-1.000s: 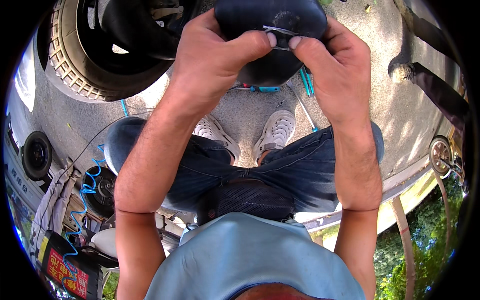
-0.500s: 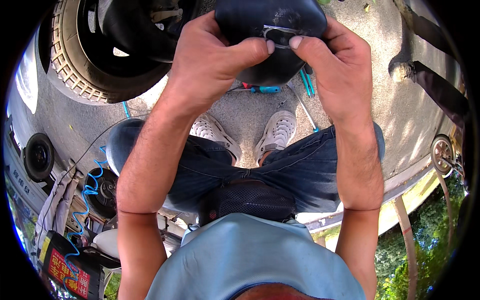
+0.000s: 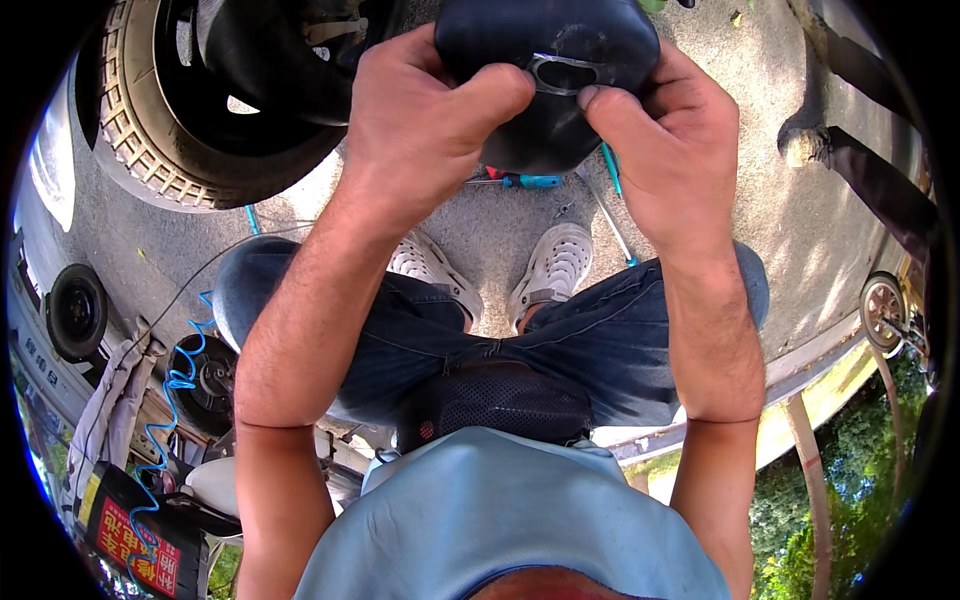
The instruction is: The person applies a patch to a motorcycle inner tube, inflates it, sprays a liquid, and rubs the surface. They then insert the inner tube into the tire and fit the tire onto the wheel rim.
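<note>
A black rubber inner tube (image 3: 545, 135) bulges between my hands at the top of the view. On its near face sits a dark oval patch (image 3: 566, 76) ringed by a shiny, film-like edge. My left hand (image 3: 420, 110) grips the tube's left side, thumb lying by the patch's left end. From the other side my right hand (image 3: 680, 125) clasps the tube, its thumb tip at the patch's lower right edge. The fingers behind the tube are mostly hidden.
A wheel with a knobbly tyre (image 3: 150, 150) stands at the upper left. On the ground below the tube lie a teal-handled screwdriver (image 3: 535, 182) and a long metal rod (image 3: 608, 222). A coiled blue hose (image 3: 180, 380) hangs at the left.
My left thumb has slid a little up and left, off the patch. The right thumb has shifted slightly down, so more of the oval shows. Both hands still hold the tube.
</note>
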`<state>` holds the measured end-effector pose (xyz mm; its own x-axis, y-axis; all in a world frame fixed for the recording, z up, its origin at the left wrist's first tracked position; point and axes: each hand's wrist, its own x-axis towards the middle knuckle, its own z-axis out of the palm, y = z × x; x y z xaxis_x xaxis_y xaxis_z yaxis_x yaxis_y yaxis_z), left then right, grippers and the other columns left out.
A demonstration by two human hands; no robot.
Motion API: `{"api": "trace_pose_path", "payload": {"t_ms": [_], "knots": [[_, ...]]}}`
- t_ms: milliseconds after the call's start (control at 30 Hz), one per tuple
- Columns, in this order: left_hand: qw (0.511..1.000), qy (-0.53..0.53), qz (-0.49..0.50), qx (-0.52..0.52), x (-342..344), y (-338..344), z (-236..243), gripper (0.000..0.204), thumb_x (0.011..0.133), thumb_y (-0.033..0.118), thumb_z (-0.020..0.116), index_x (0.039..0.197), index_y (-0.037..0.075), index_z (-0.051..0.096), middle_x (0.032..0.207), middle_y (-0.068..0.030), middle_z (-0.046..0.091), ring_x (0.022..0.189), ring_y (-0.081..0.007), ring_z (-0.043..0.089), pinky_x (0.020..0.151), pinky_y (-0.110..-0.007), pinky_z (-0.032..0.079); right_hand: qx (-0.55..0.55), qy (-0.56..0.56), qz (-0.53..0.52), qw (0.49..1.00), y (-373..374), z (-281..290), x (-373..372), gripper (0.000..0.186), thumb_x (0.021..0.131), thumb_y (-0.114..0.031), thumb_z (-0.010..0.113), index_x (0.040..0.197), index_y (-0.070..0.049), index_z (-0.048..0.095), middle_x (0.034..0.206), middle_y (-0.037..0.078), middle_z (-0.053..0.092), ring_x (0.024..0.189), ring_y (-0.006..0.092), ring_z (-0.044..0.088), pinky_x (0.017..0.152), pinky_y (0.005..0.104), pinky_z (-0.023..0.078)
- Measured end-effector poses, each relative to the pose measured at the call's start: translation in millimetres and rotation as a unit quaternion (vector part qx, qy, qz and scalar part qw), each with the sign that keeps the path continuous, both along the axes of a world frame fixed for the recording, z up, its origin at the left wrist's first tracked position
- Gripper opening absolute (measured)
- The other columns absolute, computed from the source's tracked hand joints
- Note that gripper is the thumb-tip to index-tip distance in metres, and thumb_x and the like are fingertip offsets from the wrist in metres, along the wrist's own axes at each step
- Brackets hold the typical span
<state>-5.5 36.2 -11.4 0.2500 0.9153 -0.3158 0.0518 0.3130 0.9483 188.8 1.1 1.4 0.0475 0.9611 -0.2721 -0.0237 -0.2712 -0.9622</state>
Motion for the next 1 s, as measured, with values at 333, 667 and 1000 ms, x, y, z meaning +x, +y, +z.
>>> {"api": "trace_pose_path", "payload": {"t_ms": [333, 667, 1000], "knots": [[0.990, -0.096, 0.094, -0.031, -14, 3, 9, 0.036, 0.091, 0.007, 0.070, 0.125, -0.004, 0.063, 0.109, -0.0097, 0.070, 0.104, -0.0157, 0.065, 0.099, -0.030, 0.048, -0.064, 0.048, 0.108, 0.991, 7, 8, 21, 0.045, 0.088, 0.001, 0.075, 0.131, 0.005, 0.063, 0.112, 0.009, 0.072, 0.102, 0.0132, 0.068, 0.091, 0.0265, 0.054], [0.837, 0.237, -0.066, 0.488, -14, -13, 27, 0.044, 0.066, -0.003, 0.085, 0.108, 0.000, 0.071, 0.110, -0.0137, 0.067, 0.103, -0.0249, 0.067, 0.088, -0.033, 0.058, -0.063, 0.213, 0.136, 0.966, 12, 10, 26, 0.036, 0.090, -0.003, 0.077, 0.123, 0.005, 0.065, 0.114, 0.011, 0.072, 0.104, 0.0150, 0.068, 0.094, 0.0295, 0.055], [0.795, 0.224, -0.043, 0.562, -17, -3, 19, 0.033, 0.070, -0.005, 0.085, 0.101, 0.001, 0.075, 0.104, -0.0154, 0.071, 0.097, -0.0272, 0.073, 0.081, -0.035, 0.062, -0.041, 0.198, 0.110, 0.973, 9, 8, 14, 0.035, 0.092, -0.002, 0.075, 0.124, 0.006, 0.064, 0.114, 0.011, 0.072, 0.104, 0.0148, 0.068, 0.097, 0.0287, 0.054]]}}
